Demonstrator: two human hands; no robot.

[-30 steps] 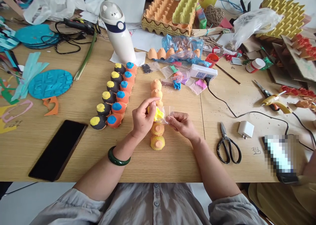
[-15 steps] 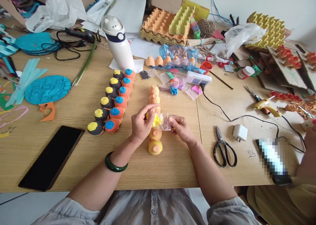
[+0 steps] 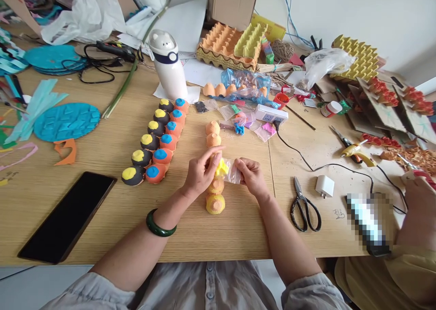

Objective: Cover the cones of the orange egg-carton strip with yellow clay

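Observation:
My left hand [image 3: 203, 173] pinches a lump of bright yellow clay [image 3: 222, 167] between thumb and fingers. The clay sits at the mouth of a small clear plastic bag [image 3: 233, 172], whose other end my right hand [image 3: 251, 176] grips. Beneath both hands runs a strip of egg-carton cups [image 3: 215, 204], orange at the far end and yellow at the near end; its middle is partly hidden. To the left stand a row of black cups with yellow tops [image 3: 141, 158] and a row of orange cups with blue tops [image 3: 161, 156].
A black phone [image 3: 68, 217] lies front left, black-handled scissors [image 3: 304, 205] and a white charger [image 3: 324, 185] to the right. Behind are a white bottle [image 3: 168, 67], small clay bags and a power strip [image 3: 271, 113]. At the right edge another person's hand [image 3: 420, 199] holds something.
More of the yellow clay shows outside the bag, and my right hand has shifted slightly right, stretching the bag. The whole view has moved a little.

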